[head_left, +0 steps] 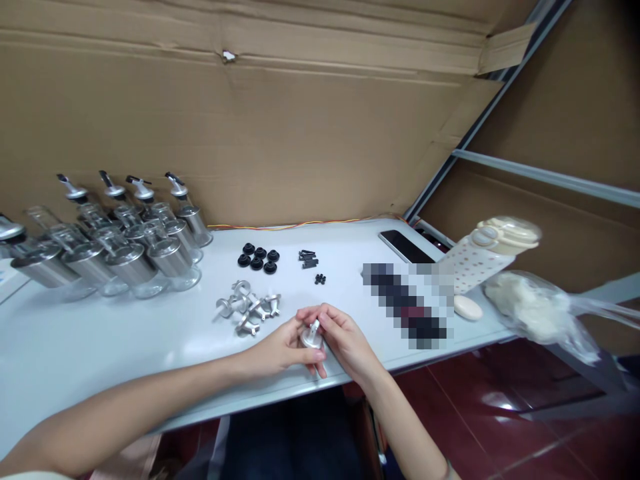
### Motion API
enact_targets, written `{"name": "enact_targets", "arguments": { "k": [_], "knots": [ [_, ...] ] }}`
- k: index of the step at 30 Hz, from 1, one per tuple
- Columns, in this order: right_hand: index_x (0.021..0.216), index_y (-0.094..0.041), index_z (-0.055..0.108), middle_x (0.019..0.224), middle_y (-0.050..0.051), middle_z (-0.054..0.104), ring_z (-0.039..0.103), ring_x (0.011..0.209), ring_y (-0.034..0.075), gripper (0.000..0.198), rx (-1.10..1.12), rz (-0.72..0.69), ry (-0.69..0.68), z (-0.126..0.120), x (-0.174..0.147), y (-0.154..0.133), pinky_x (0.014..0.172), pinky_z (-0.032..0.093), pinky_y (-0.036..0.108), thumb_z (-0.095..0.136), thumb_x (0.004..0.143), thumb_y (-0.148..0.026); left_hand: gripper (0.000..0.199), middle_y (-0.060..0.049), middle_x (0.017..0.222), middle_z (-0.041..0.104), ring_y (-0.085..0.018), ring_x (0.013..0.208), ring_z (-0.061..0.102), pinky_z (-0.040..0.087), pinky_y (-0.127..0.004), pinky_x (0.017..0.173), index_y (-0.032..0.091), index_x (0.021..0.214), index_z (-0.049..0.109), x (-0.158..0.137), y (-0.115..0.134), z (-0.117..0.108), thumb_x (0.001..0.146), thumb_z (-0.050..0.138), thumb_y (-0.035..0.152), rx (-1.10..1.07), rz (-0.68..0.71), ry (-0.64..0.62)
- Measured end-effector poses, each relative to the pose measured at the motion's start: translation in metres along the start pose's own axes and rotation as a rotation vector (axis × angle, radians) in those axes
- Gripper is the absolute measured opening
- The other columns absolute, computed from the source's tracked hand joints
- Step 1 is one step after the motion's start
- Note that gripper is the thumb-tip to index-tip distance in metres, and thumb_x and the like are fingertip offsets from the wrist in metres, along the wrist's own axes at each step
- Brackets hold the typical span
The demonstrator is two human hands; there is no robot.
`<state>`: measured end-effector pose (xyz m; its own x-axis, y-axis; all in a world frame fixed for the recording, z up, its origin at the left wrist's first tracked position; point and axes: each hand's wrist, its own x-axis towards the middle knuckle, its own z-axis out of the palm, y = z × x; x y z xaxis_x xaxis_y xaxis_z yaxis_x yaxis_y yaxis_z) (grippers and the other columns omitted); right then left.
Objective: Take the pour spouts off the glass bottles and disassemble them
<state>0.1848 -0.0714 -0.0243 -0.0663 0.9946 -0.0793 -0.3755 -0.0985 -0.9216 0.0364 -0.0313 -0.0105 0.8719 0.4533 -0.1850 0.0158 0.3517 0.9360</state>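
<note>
Near the table's front edge, my left hand (287, 350) is closed round the rim of a silver pourer spout (312, 337), its narrow end pointing up. The fingers of my right hand (347, 340) pinch at the top of that spout; whether a small part sits between them is hidden. Several more silver pourer spouts (247, 307) lie in a loose pile to the left. Beyond them are black ribbed stoppers (257, 259) in two rows. Thin black flaps (308, 259) and a cluster of tiny black pieces (320, 279) lie ahead of my hands.
Glass and steel bottles (130, 263) crowd the left, several with pourers fitted. On the right are a phone (405, 247), a blurred-out dark item (407, 307), a spotted tumbler (475, 257), a cream oval object (468, 308) and a plastic bag (530, 307). Cardboard (300, 133) stands behind.
</note>
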Motion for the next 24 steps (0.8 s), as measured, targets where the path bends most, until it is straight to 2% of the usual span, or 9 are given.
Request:
{"name": "enact_targets", "arguments": {
  "k": [2,4,8,16,18,21,24],
  "knots": [
    [0.069,-0.018,0.059,0.086,0.004,0.066,0.059,0.078,0.016,0.032,0.025,-0.033,0.011,0.0,0.0,0.0,0.06,0.046,0.024,0.067,0.076,-0.048,0.045,0.0,0.077,0.061,-0.014,0.069,0.063,0.046,-0.029,0.068,0.015,0.107,0.041,0.0,-0.002,0.0,0.075,0.068,0.031,0.007,0.005,-0.019],
    [0.067,-0.019,0.056,0.079,0.003,0.064,0.058,0.072,0.014,0.035,0.065,-0.024,0.02,0.001,0.0,0.0,0.062,0.046,0.024,0.066,0.076,-0.05,0.039,-0.001,0.076,0.062,-0.014,0.069,0.063,0.046,-0.029,0.068,0.014,0.101,0.043,0.0,-0.004,-0.001,0.076,0.068,0.032,0.013,0.017,-0.04],
    [0.067,-0.019,0.056,0.071,0.002,0.061,0.05,0.055,0.012,0.039,0.071,0.019,0.041,0.003,0.0,-0.002,0.049,0.042,0.024,0.065,0.075,-0.056,0.034,-0.002,0.075,0.062,-0.015,0.067,0.063,0.046,-0.03,0.068,0.014,0.093,0.046,0.0,-0.008,-0.003,0.077,0.067,0.035,-0.001,0.023,-0.056],
    [0.064,-0.019,0.054,0.064,0.0,0.059,0.052,0.055,0.011,0.04,0.073,0.009,0.04,0.006,0.0,-0.004,0.043,0.043,0.02,0.066,0.074,-0.056,0.032,0.0,0.068,0.061,-0.013,0.065,0.062,0.045,-0.03,0.072,0.013,0.085,0.049,-0.001,-0.005,-0.004,0.076,0.068,0.036,0.019,-0.032,-0.065],
    [0.067,-0.018,0.054,0.066,0.0,0.06,0.051,0.048,0.009,0.04,0.071,0.005,0.034,0.005,0.0,-0.002,0.036,0.039,0.019,0.065,0.075,-0.056,0.035,-0.002,0.074,0.062,-0.013,0.067,0.063,0.046,-0.03,0.071,0.013,0.087,0.049,-0.001,-0.005,-0.004,0.075,0.07,0.037,-0.001,-0.017,-0.072],
    [0.071,-0.018,0.053,0.068,-0.002,0.061,0.041,0.034,0.003,0.036,0.054,-0.017,0.014,0.003,0.001,0.003,0.028,0.031,0.016,0.064,0.078,-0.052,0.045,-0.006,0.089,0.063,-0.015,0.07,0.065,0.047,-0.029,0.069,0.013,0.092,0.051,0.0,-0.005,-0.004,0.069,0.075,0.042,-0.084,0.015,-0.078],
    [0.075,-0.018,0.053,0.058,-0.007,0.053,0.038,0.029,0.002,0.034,0.034,-0.019,-0.035,0.001,0.001,0.007,0.028,0.035,0.015,0.063,0.08,-0.05,0.043,-0.007,0.083,0.064,-0.014,0.068,0.064,0.047,-0.028,0.068,0.011,0.086,0.055,0.0,-0.004,-0.003,0.073,0.07,0.049,-0.098,0.004,-0.044]
  ]
}}
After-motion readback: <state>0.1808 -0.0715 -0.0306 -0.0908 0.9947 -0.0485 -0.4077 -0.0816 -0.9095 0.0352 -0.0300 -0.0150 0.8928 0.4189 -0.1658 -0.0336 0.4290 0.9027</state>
